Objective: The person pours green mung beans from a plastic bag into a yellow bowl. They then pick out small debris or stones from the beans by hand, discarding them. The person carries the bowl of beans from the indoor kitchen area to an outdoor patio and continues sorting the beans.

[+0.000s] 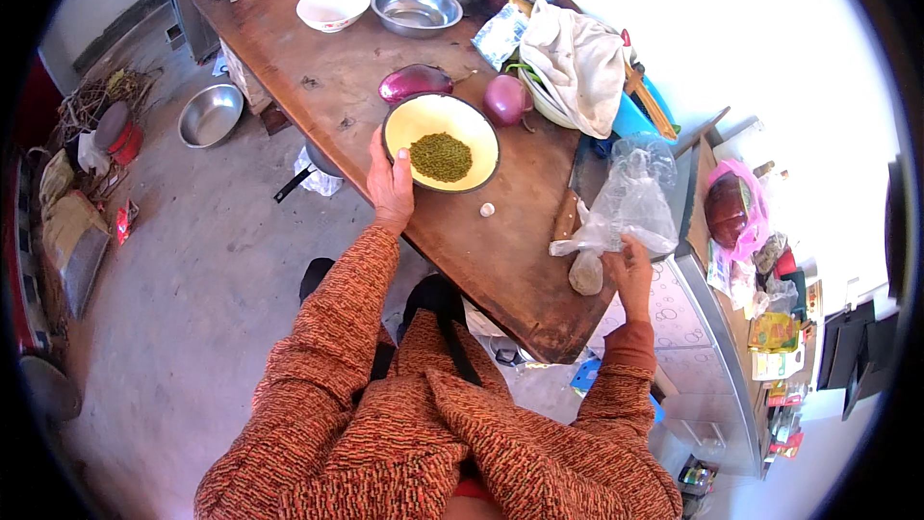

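My left hand (390, 189) grips the near-left rim of a cream-yellow bowl (478, 140) with a dark edge, its thumb over the rim. Small green beans (441, 156), which look like mung beans, lie heaped in the bowl. At the table's right edge my right hand (630, 276) is closed on the lower part of a clear plastic bag (635, 188). Beside those fingers is a rounded brownish lump (585, 273); I cannot tell whether it is inside the bag. A wooden handle (566, 218) lies left of the bag, and a small white piece (487, 210) below the bowl.
Two purple eggplants (416, 83) rest behind the bowl on the brown wooden table (279, 48). Farther back are a white bowl (332, 8) and a steel basin (416, 9). A white cloth (575, 63) covers a container at right. Another steel basin (211, 116) sits on the floor.
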The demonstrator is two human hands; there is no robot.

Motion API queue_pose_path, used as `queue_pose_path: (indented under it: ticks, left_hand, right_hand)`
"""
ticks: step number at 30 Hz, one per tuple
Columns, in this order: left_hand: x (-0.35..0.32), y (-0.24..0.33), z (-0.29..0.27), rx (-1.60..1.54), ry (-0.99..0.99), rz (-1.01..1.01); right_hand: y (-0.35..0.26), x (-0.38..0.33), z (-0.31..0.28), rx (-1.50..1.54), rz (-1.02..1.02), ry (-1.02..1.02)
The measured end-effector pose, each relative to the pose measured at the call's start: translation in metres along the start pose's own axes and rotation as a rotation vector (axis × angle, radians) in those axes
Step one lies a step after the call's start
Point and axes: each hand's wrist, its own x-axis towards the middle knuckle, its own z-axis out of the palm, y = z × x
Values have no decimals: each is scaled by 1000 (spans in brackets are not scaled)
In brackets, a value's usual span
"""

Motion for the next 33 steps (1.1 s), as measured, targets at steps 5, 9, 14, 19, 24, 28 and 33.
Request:
queue_pose_path:
  ticks: [5,9,14,19,24,28,33]
  left_hand:
    - [2,7,-4,15,-19,-35]
    - [0,5,-9,-16,-20,-31]
    - [-4,-2,-8,2,2,-15]
    - [-5,-4,-15,-52,-3,-12]
    - [2,-3,-26,-141,30,-14]
    - [-1,-11,-20,-214,45,-40]
    - [-4,-16,-2,-214,33,-49]
  right_hand:
    - [-12,-8,0,-247,-255,131]
    - [-17,-29,-4,-307,-93,233]
    - [-5,-45,-12,-267,-73,351]
    - [-11,-43,-2,-198,-225,445]
    - [-16,-29,7,-350,-122,601]
    - [79,-17,33,-1,186,317]
    - [105,5,47,-437,97,198]
